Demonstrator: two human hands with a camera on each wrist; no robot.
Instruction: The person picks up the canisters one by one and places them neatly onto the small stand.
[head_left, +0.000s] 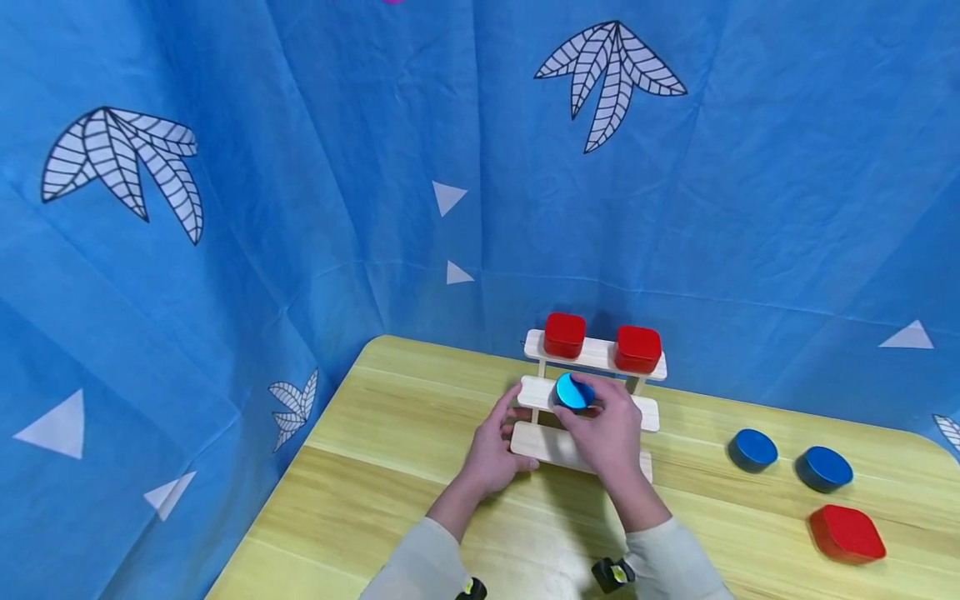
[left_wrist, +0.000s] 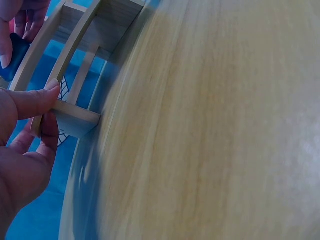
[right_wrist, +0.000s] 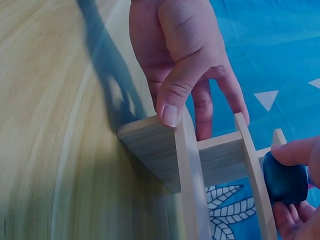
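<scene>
A small three-tier wooden shelf (head_left: 547,443) stands on the table. My left hand (head_left: 491,454) grips the left end of its lowest board, thumb in front and fingers behind, as the left wrist view shows. My right hand (head_left: 611,429) pinches a round blue tin (head_left: 572,393) between thumb and fingers at the middle board, left of its centre. In the right wrist view the tin (right_wrist: 284,180) is right against that board; whether its weight rests there I cannot tell. Two square red tins, a left one (head_left: 564,336) and a right one (head_left: 637,350), sit on the top board.
Right of the shelf, two more round blue tins, one nearer (head_left: 752,451) and one farther right (head_left: 823,469), lie on the wooden table (head_left: 390,417). A red tin (head_left: 847,535) lies in front of them. A blue patterned cloth (head_left: 375,167) hangs behind and at the left.
</scene>
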